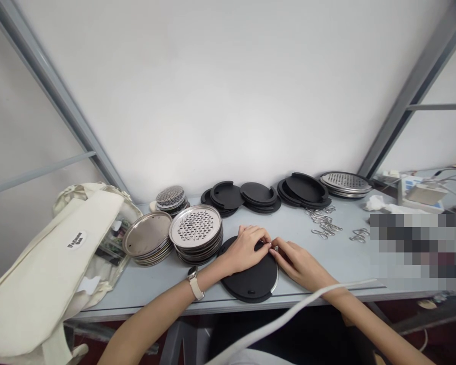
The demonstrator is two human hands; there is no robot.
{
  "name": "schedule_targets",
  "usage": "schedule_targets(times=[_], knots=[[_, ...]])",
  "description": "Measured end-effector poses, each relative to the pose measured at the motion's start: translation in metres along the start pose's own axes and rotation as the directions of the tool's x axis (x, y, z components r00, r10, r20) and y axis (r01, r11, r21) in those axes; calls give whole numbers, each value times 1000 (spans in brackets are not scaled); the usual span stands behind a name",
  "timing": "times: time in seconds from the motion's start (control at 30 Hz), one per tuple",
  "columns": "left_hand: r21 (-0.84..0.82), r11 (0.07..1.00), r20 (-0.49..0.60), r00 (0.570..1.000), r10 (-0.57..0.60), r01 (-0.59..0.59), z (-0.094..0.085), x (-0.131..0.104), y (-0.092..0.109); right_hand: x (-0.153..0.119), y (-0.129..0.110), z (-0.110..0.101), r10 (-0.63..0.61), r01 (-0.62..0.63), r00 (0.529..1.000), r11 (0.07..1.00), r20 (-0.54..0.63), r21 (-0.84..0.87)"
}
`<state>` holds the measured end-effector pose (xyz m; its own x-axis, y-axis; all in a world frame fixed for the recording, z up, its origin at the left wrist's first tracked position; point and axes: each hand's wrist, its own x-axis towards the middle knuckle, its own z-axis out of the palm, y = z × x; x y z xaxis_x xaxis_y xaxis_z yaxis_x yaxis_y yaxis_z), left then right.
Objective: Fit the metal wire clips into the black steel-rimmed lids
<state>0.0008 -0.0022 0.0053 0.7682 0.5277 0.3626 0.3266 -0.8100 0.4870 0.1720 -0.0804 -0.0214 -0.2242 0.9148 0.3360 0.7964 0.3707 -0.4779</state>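
Left fingers (264, 236) and right fingers (282, 246) pinch a metal bit (276, 248) (tiny) at the black disc's (248, 280) rim.

The left hand (246, 247) hides part of the black plate (247, 281). A shiny thing (275, 248) by the right hand (299, 261) is too tiny to tell. The cloth bag (51, 274) runs off the left edge, and blurry squares (421, 251) hide a patch at the right of the tabletop (349, 266).

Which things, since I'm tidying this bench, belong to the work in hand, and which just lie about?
Likely in the work:
- black disc under the left hand, right hand at its edge
- perforated metal plates
- plain metal plates
- black covers
- wire loops

Seemingly just lying about:
- cream bag
- crumpled white tissue
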Motion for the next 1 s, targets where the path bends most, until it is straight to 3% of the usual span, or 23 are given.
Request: schedule_targets(times=[0.33,1.0], knots=[[-32,999,-38,999,26,-28,-3,0,4,0,2,1,-19,17,1000,998,-22,-55],[-29,999,-71,996,-48,46,1,0,1,0,0,-1,-3,3,1000,999,5,-50]])
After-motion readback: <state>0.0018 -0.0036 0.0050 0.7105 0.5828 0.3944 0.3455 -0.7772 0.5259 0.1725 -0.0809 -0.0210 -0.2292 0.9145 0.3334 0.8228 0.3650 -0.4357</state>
